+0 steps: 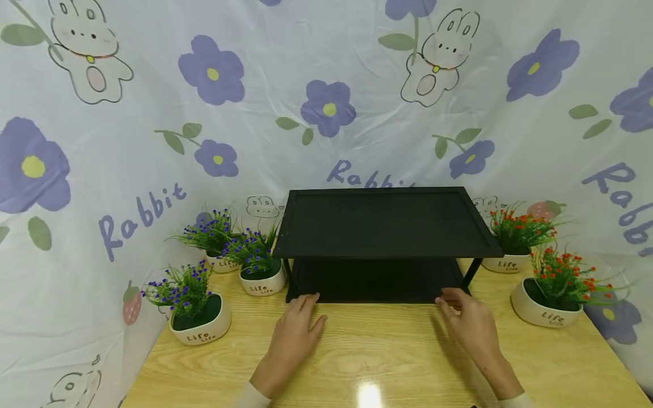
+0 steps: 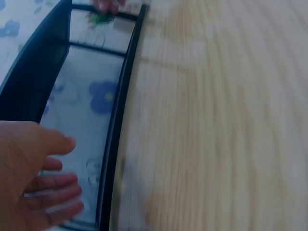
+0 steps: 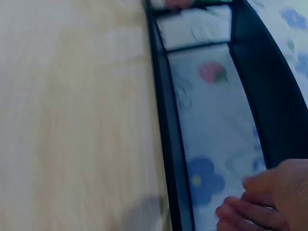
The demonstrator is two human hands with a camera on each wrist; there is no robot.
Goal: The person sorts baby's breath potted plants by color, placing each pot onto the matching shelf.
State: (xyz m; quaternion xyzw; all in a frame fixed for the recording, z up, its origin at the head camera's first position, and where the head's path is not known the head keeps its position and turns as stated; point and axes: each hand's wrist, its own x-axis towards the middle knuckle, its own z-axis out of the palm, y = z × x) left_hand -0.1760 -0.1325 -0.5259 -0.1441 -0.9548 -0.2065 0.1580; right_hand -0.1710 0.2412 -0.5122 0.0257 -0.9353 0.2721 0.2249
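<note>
A black two-tier shelf [image 1: 377, 221] stands on the wooden table against the patterned cloth, its lower board [image 1: 372, 283] showing beneath the top. My left hand [image 1: 295, 334] is at the lower board's front left corner, fingers extended and fingertips right at the edge. At the front right corner is my right hand [image 1: 471, 326], its fingers loosely bent close to the edge and leg. In the left wrist view, the left hand [image 2: 29, 178] has slightly spread fingers beside the black front edge [image 2: 120, 106]. The right wrist view shows relaxed fingers of the right hand [image 3: 284, 192] near the black rail [image 3: 168, 130].
Left of the shelf stand three white pots with purple flowers: a front one [image 1: 201, 326], a middle one [image 1: 262, 280] and a back one [image 1: 220, 263]. Two pots with red flowers, one front [image 1: 546, 306] and one back [image 1: 507, 262], stand at the right. A rabbit-print cloth [image 1: 275, 113] hangs behind.
</note>
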